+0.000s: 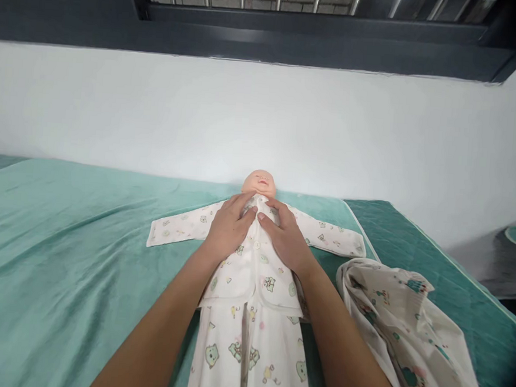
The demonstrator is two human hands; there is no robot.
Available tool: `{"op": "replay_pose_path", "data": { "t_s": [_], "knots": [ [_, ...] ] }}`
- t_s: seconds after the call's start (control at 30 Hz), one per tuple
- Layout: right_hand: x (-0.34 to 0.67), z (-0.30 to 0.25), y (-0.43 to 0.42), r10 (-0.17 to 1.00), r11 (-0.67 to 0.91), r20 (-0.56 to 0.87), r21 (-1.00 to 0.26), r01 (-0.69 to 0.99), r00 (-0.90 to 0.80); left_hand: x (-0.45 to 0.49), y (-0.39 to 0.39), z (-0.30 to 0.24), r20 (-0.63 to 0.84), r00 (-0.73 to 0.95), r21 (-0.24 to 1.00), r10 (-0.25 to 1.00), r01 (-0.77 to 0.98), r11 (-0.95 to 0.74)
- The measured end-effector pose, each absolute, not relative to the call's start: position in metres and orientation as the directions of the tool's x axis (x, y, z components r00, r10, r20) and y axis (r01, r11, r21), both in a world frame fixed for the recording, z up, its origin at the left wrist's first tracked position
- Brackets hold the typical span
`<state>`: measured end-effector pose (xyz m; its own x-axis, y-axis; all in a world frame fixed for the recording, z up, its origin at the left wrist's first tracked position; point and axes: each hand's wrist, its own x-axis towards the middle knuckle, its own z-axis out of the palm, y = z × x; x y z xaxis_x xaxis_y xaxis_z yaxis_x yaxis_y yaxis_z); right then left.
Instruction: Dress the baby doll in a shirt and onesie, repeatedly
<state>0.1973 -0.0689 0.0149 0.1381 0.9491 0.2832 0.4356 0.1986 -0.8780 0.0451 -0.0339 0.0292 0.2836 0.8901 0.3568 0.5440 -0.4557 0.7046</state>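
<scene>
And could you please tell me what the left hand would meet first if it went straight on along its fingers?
The left hand, lying on the shirt, would probably meet the doll's head first, though this single view leaves the depth unclear.

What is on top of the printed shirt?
The left hand and right hand rest on the shirt, near its collar. The cloth beneath them, and anything inside the shirt, is covered.

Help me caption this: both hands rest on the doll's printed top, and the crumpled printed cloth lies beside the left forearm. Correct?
One slip: the crumpled printed cloth lies beside the right forearm, not the left forearm, as the head view shows. The left hand and right hand do rest on the doll's printed top.
</scene>
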Motion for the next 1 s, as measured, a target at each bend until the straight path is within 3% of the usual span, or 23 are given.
{"op": "replay_pose_path", "data": {
  "t_s": [0.17, 0.3, 0.4, 0.67, 1.0],
  "knots": [
    [0.197, 0.013, -0.067, 0.934, 0.225, 0.309, -0.898, 0.378, 0.179, 0.047, -0.032, 0.028, 0.362, 0.296, 0.704, 0.884, 0.535, -0.467],
    [0.196, 0.013, -0.069, 0.926, 0.241, 0.284, -0.952, 0.190, 0.249, 0.046, -0.035, 0.027, 0.388, 0.268, 0.746, 0.882, 0.471, -0.471],
    [0.195, 0.012, -0.077, 0.909, 0.319, 0.342, -0.939, 0.128, 0.240, 0.041, -0.046, 0.026, 0.415, 0.254, 0.775, 0.873, 0.403, -0.486],
    [0.193, -0.001, -0.115, 0.886, 0.379, 0.437, -0.874, 0.303, 0.152, 0.024, -0.077, 0.014, 0.381, 0.284, 0.786, 0.880, 0.401, -0.471],
    [0.190, 0.001, -0.114, 0.876, 0.373, 0.469, -0.804, 0.463, 0.110, 0.029, -0.055, 0.024, 0.382, 0.339, 0.778, 0.860, 0.384, -0.497]
  ]
}}
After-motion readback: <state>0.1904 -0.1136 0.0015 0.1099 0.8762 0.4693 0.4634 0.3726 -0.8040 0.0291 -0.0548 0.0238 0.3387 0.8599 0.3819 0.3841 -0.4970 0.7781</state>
